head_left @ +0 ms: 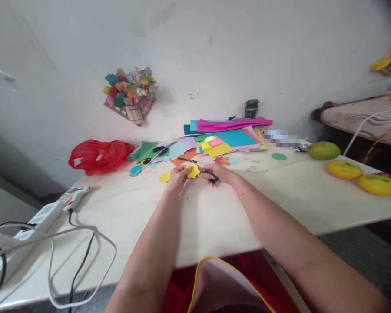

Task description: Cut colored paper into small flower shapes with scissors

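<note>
Between the fingers of my left hand is a yellow flower-shaped paper cutout, pinched at its left edge. My right hand is closed around the black handles of a pair of scissors. The scissor blades point left and meet the cutout's right side; whether they are parted I cannot tell. Another yellow paper piece lies on the table just left of my left hand. Beyond my hands rest an orange-red paper flower and a dark pen-like stick.
Stacked coloured sheets lie along the wall, with a second pair of scissors to their left. A red plastic bag sits at the back left. A power strip and loose cables occupy the left side. Mangoes line the right edge.
</note>
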The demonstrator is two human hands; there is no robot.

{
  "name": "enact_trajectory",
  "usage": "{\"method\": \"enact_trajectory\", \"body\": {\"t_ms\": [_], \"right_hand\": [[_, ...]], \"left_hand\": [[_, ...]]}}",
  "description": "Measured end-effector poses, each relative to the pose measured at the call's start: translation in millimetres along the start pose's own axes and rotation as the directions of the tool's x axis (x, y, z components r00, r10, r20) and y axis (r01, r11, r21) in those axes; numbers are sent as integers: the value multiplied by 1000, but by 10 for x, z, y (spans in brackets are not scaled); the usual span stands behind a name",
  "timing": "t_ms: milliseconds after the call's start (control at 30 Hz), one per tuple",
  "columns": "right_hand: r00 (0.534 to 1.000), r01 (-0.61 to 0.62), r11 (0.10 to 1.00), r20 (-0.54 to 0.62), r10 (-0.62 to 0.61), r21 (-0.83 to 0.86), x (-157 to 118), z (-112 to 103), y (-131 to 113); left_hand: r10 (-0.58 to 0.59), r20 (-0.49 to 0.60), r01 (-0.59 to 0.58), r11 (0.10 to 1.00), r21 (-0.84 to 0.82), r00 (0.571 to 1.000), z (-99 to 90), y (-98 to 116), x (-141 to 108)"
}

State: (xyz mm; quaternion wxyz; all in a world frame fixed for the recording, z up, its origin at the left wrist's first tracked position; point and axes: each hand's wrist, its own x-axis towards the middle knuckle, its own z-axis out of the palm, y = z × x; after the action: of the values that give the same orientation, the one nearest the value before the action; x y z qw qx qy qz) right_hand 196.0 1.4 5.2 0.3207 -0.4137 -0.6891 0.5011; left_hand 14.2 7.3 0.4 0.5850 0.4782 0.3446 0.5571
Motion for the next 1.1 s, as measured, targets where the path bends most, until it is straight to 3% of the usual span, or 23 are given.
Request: {"method": "enact_trajectory", "body": {"t_ms": [433, 1100], "right_hand": [[996, -22, 999, -82, 25, 36, -76, 72, -165], [999, 21, 995, -43, -17, 94, 69, -1, 54]], "left_hand": [[11, -25, -11, 1000, -10, 1000, 39, 27, -20], [2, -35, -3, 1000, -25, 999, -32, -25, 34]]}}
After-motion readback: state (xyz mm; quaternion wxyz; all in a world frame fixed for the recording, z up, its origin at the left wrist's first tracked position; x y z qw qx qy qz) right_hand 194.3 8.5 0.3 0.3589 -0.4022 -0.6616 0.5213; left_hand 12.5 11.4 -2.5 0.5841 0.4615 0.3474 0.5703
